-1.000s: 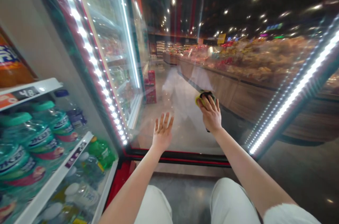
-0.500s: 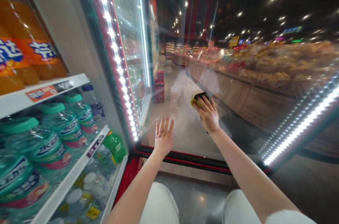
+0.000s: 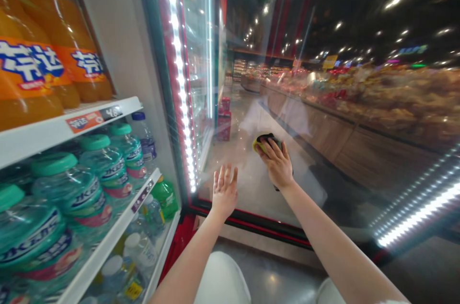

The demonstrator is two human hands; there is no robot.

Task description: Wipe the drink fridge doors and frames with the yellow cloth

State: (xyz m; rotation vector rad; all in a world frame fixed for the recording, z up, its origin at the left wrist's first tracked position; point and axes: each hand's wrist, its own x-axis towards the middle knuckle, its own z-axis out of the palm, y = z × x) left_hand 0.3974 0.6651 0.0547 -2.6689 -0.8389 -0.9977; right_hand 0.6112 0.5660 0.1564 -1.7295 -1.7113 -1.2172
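Note:
A glass door (image 3: 244,169) with a black and red frame stands in front of me. My left hand (image 3: 225,189) lies against the lower part of the glass, fingers stretched out and holding nothing. Higher and to the right, my right hand (image 3: 278,162) presses a black and yellow cleaning pad (image 3: 259,142) to the pane. Its fingers spread over the pad and cover much of it; whether it is a cloth or a sponge I cannot tell. A pale reflection of a person shows in the glass behind both hands.
To the left, a cooler shelf (image 3: 125,104) bears orange soda bottles (image 3: 86,66). Below stand teal-capped bottles (image 3: 104,165) and a green bottle (image 3: 165,198). LED strips (image 3: 185,117) run along the door's sides. Through the glass appears a wood-panelled display counter (image 3: 323,131).
My right hand has slid the pad slightly down and left on the glass. My left hand stays in about the same place. The view has turned a little to the left.

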